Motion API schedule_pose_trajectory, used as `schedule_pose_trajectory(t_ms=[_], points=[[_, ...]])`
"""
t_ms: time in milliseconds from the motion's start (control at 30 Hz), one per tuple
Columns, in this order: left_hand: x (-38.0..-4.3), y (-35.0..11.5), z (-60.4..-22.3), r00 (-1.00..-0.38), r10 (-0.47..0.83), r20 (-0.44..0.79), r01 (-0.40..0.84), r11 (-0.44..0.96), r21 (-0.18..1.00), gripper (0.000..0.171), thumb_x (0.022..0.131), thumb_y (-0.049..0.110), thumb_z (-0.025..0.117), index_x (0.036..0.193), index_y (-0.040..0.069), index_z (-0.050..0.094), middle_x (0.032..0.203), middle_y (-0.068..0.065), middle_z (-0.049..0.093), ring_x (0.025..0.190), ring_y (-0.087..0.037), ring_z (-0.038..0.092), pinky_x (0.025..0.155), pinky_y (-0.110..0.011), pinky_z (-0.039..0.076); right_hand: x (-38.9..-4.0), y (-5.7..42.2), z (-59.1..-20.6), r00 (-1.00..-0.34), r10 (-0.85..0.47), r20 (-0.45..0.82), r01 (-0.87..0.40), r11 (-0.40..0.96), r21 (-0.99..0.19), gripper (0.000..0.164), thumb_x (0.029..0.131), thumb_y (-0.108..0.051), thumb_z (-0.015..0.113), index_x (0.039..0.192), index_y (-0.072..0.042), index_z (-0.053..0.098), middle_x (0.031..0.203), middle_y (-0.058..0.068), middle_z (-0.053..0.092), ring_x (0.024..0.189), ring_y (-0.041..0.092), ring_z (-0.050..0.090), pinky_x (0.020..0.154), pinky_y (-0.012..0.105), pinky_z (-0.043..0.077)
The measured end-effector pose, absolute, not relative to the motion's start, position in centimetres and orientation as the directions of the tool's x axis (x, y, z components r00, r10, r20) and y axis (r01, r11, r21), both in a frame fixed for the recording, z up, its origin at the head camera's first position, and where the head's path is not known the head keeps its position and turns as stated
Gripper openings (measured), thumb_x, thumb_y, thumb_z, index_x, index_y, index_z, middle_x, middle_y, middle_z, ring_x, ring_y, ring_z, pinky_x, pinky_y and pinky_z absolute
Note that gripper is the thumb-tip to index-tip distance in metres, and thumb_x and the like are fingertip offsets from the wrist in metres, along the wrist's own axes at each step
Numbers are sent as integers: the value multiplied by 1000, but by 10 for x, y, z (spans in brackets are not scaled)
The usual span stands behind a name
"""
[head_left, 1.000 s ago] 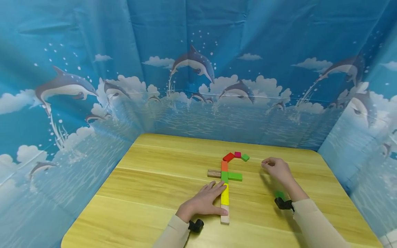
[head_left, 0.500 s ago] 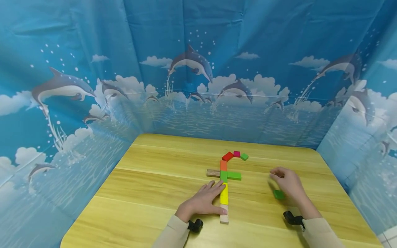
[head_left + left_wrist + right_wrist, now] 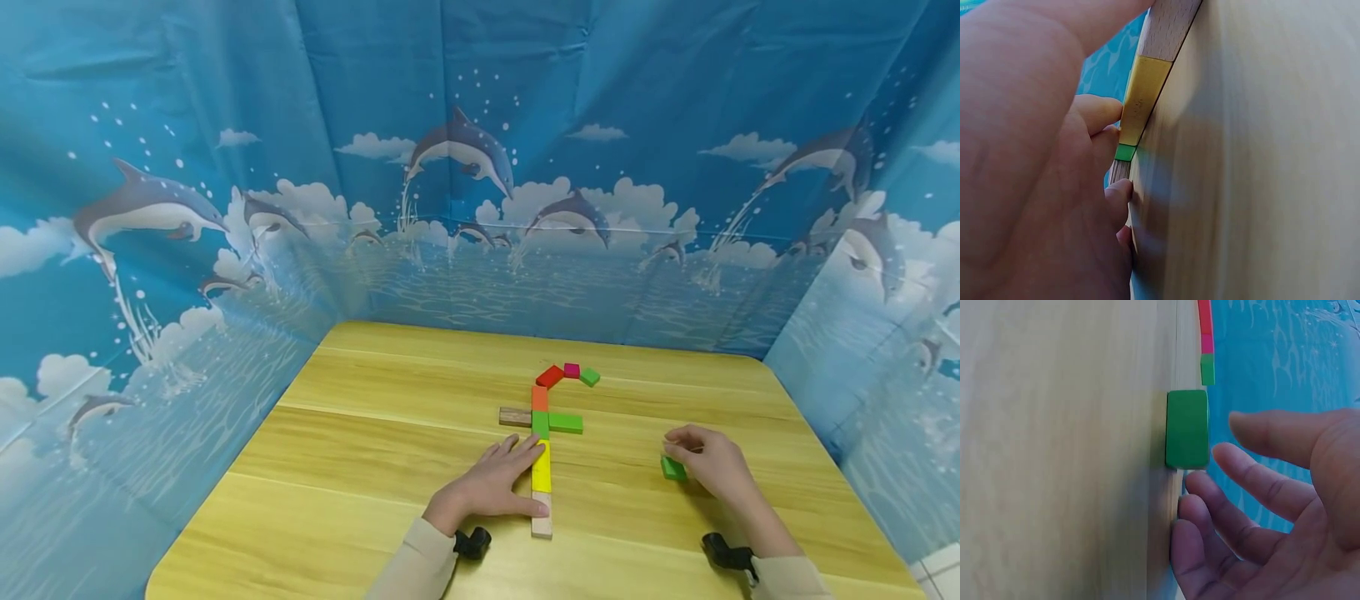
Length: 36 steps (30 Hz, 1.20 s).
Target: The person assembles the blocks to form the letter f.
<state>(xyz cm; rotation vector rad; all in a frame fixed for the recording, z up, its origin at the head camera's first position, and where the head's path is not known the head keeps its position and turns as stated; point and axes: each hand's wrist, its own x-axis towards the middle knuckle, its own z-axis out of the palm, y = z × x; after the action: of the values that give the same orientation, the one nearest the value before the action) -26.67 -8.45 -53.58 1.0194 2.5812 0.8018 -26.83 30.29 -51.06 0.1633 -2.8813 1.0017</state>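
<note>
My left hand [image 3: 491, 483] rests along the block column with fingers spread. Its fingertips are at the yellow block [image 3: 541, 468], its thumb on the pale wooden block [image 3: 542, 527]. In the left wrist view, the yellow block [image 3: 1144, 94] stands between the pale block and a green one. On the right, a loose green block [image 3: 672, 470] lies on the table, partly covered by my right hand [image 3: 716, 467]. The right wrist view shows that green block [image 3: 1187, 429] with thumb and index finger just off its upper side, bent and apart, and the other fingers low beside it.
Above the yellow block come a green block [image 3: 540, 425] and an orange block [image 3: 539, 398]. A brown block [image 3: 515, 417] and a long green block [image 3: 566, 424] stick out sideways. Red [image 3: 550, 377], magenta [image 3: 572, 371] and small green [image 3: 590, 377] blocks curve right. A dolphin curtain [image 3: 480, 275] hangs behind the table.
My right hand has come back toward me and a little right, from beside the curved end to the loose green block. The left hand keeps its place on the column.
</note>
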Motion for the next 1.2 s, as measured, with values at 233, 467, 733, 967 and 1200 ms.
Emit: schedule_pose_trajectory(t_ms=[233, 467, 733, 967, 1200], points=[[-267, -82, -533, -723, 690, -41, 543, 603, 584, 92, 92, 66, 59, 163, 23, 18, 169, 6, 5, 154, -29, 2, 122, -53, 6, -268, 311, -511, -991, -122, 54, -128, 754, -644, 41, 95, -34, 72, 123, -4, 68, 109, 11, 70, 100, 32, 65, 76, 43, 55], [-266, -80, -532, -725, 687, -45, 536, 605, 589, 92, 92, 64, 60, 163, 23, 18, 169, 5, 6, 154, -29, 2, 122, -54, 6, -269, 322, -515, -986, -167, -24, -108, 732, -672, 53, 89, -40, 77, 128, -5, 66, 119, 14, 65, 106, 30, 61, 80, 40, 53], [-267, -79, -532, -726, 686, -45, 534, 604, 591, 93, 92, 65, 60, 163, 23, 18, 169, 6, 5, 154, -29, 2, 122, -53, 6, -272, 330, -520, -982, -184, -52, -104, 742, -662, 47, 89, -41, 77, 122, -8, 71, 114, 9, 63, 95, 23, 57, 73, 36, 50], [-268, -80, -532, -734, 678, -38, 534, 610, 586, 93, 92, 65, 60, 163, 22, 18, 169, 5, 6, 154, -29, 3, 122, -53, 6, -275, 328, -520, -980, -193, -36, -116, 718, -686, 42, 89, -38, 77, 120, -10, 70, 106, 5, 64, 87, 21, 54, 69, 34, 48], [-269, -79, -531, -734, 678, -38, 532, 609, 588, 93, 92, 64, 61, 163, 22, 19, 169, 5, 6, 154, -30, 3, 122, -53, 6, -275, 327, -522, -982, -189, -29, -114, 700, -705, 38, 88, -34, 79, 116, -10, 69, 101, 5, 64, 85, 20, 56, 66, 31, 48]])
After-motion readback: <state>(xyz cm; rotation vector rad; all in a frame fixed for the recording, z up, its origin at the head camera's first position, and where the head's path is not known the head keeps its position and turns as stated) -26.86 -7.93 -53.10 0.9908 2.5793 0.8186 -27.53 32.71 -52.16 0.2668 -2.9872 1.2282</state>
